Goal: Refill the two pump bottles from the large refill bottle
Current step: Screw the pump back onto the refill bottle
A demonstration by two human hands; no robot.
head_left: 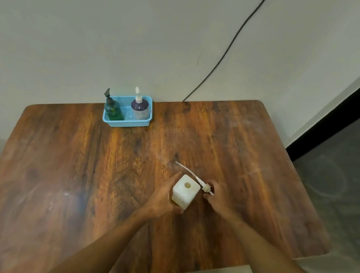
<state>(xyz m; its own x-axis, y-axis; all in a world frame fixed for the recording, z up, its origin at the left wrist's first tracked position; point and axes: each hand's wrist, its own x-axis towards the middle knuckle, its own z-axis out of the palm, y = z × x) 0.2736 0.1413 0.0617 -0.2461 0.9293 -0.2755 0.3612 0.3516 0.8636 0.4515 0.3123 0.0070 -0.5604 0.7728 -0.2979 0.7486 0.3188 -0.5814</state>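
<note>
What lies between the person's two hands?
The head view shows a white square plastic bottle, its mouth open, between the left hand gripping it and the right hand holding a white pump.

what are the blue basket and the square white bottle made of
The blue basket looks like glossy moulded plastic: uniform colour, fine perforated walls. The square white bottle is probably matt, milky plastic: cloudy walls, though blur leaves this open.

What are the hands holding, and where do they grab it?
The left hand grips the white bottle by its side. The right hand holds the pump by its cap end.
</note>
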